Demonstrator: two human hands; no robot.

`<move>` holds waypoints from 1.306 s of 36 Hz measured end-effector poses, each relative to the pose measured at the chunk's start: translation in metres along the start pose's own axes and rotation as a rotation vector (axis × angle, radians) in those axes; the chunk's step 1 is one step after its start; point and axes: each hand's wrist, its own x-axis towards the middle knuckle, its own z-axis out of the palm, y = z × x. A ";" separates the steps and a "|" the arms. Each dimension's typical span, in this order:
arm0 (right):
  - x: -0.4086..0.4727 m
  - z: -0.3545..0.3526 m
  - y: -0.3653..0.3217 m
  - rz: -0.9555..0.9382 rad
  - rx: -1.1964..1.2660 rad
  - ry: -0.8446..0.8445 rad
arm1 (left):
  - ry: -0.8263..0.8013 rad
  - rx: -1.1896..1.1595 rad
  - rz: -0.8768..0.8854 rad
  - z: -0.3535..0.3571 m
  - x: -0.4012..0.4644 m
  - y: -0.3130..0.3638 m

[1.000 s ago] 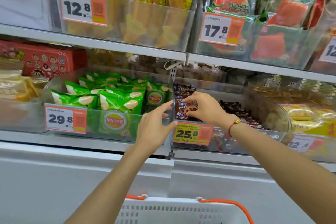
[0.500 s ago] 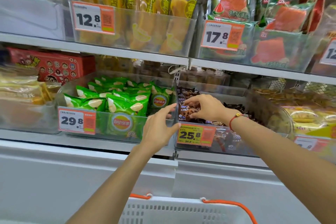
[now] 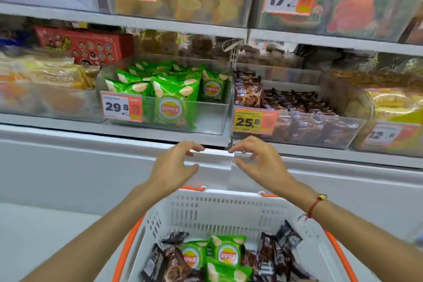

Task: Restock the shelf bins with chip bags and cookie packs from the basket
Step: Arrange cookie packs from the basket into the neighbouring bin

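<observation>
A white basket [image 3: 219,209] with orange handles stands below me, holding green chip bags [image 3: 226,253] and dark brown cookie packs [image 3: 266,256]. On the shelf, a clear bin [image 3: 206,119] priced 29.8 holds green chip bags [image 3: 174,91]. The clear bin [image 3: 343,128] to its right, priced 25.8, holds brown cookie packs [image 3: 297,101], one standing upright at its front left. My left hand [image 3: 176,166] and my right hand [image 3: 258,162] hover empty, fingers loosely bent, between the shelf edge and the basket.
A grey cabinet front [image 3: 68,167] runs under the shelf. Bins of yellow snacks [image 3: 396,107] flank the two bins, with a red box [image 3: 87,46] behind at left. The upper shelf [image 3: 160,20] carries more bins tagged 12.8 and 17.8.
Both hands have left the cookie bin and dropped below the shelf edge, empty. A cookie pack now stands in that bin's front left. The view tilted down, showing the basket's contents.
</observation>
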 end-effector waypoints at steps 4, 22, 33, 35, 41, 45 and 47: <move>-0.038 0.052 0.019 0.140 -0.018 -0.163 | -0.169 0.110 -0.096 0.020 -0.030 -0.028; -0.155 0.229 0.047 -0.010 -0.406 -1.089 | -1.034 0.823 0.187 0.145 -0.103 -0.123; -0.133 0.205 0.055 0.072 -0.251 -0.977 | -0.921 0.887 0.113 0.160 -0.102 -0.125; -0.121 0.185 0.057 0.106 -0.226 -0.983 | -0.949 0.780 0.084 0.153 -0.098 -0.119; -0.081 0.110 0.059 0.496 0.028 -0.883 | -0.947 0.106 -0.195 0.114 -0.064 -0.061; -0.056 0.057 0.044 0.655 0.227 -0.675 | -0.823 -0.152 -0.294 0.088 -0.031 -0.010; -0.046 0.034 0.040 0.734 0.301 -0.572 | -0.733 -0.227 -0.330 0.078 -0.015 0.007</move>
